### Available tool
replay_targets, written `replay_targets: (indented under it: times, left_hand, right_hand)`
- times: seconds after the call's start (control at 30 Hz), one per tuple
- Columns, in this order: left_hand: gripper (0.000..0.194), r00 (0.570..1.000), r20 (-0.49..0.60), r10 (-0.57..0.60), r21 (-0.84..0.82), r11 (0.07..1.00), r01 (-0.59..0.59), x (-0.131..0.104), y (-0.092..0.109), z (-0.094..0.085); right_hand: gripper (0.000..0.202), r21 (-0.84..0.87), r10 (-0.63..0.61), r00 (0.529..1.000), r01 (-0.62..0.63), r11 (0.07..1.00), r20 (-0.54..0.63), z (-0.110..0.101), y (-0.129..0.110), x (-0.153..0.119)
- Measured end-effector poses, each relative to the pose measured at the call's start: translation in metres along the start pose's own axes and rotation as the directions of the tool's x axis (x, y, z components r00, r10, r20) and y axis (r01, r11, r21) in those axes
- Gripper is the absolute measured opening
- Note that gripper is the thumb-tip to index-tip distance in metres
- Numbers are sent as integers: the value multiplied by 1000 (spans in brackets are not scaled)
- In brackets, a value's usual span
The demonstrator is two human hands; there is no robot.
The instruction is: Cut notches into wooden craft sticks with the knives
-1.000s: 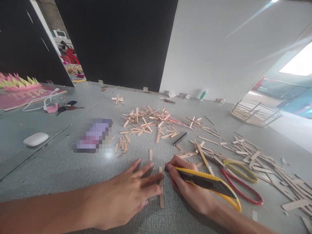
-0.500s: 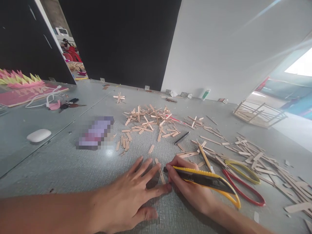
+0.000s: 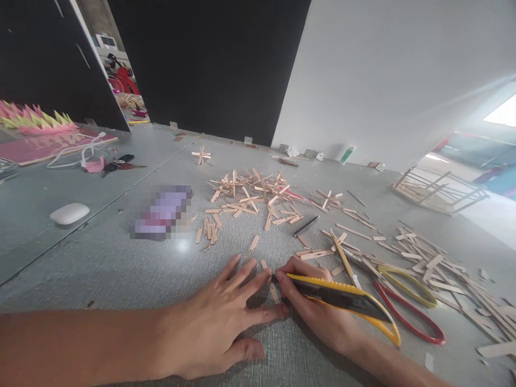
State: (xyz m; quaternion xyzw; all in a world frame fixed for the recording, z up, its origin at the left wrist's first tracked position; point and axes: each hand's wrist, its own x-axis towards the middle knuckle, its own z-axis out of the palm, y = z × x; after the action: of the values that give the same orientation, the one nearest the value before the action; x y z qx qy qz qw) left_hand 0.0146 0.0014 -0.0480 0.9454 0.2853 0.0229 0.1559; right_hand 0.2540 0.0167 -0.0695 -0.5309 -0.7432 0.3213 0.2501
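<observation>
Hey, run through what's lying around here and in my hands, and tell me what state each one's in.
Left hand: spread, fingers over a stick
Right hand: closed around the yellow cutter
Yellow cutter: held, blade can't be made out
White case: looks shut
Dark pen: lying flat
Green-and-white tube: leaning

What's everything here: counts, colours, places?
utility knife: one, yellow, black, in right hand
front craft stick: one, tan, by left hand
loose craft sticks: many, tan, centre, right
scissors: one, red-yellow handles, right
slim tool: one, yellow, right
pen: one, dark, centre
rounded object: one, white, left
pixelated object: one, purple, left
cable: one, white, left
paper petals: many, pink, yellow, left
stick frame: one, tan, right
panels: several, black, white, back
left hand, right hand: two, bare, front
</observation>
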Motion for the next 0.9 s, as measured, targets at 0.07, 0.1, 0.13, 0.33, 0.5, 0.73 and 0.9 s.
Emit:
replay_targets:
  times: [0.07, 0.1, 0.13, 0.33, 0.5, 0.73, 0.9]
  left_hand:
    - [74, 1000, 0, 4, -6, 1000, -4, -1, -1, 1]
    - [73, 1000, 0, 5, -8, 1000, -5, -1, -1, 1]
    - [72, 1000, -3, 5, -10, 1000, -5, -2, -1, 0]
    - [74, 1000, 1, 16, 3, 1000, -16, -4, -2, -5]
    - [74, 1000, -5, 9, 3, 1000, -9, -4, 2, -8]
    - [76, 999, 37, -10, -6, 1000, 10, -2, 3, -6]
    - [82, 1000, -8, 1, -25, 1000, -2, -2, 1, -1]
  right_hand:
    - [38, -12, -1, 1000, 1, 1000, -1, 0, 0, -1]
    - [38, -18, -2, 1000, 2, 1000, -2, 1, 1, -1]
    - [38, -25, -3, 1000, 3, 1000, -2, 1, 1, -1]
    - [33, -48, -22, 1000, 22, 999, 7, 1, 3, -1]
    - [32, -55, -25, 1000, 25, 998, 3, 0, 0, -1]
    - [36, -52, -17, 999, 19, 998, 30, -1, -9, -2]
    - [37, -46, -5, 1000, 6, 999, 29, -1, -8, -1]
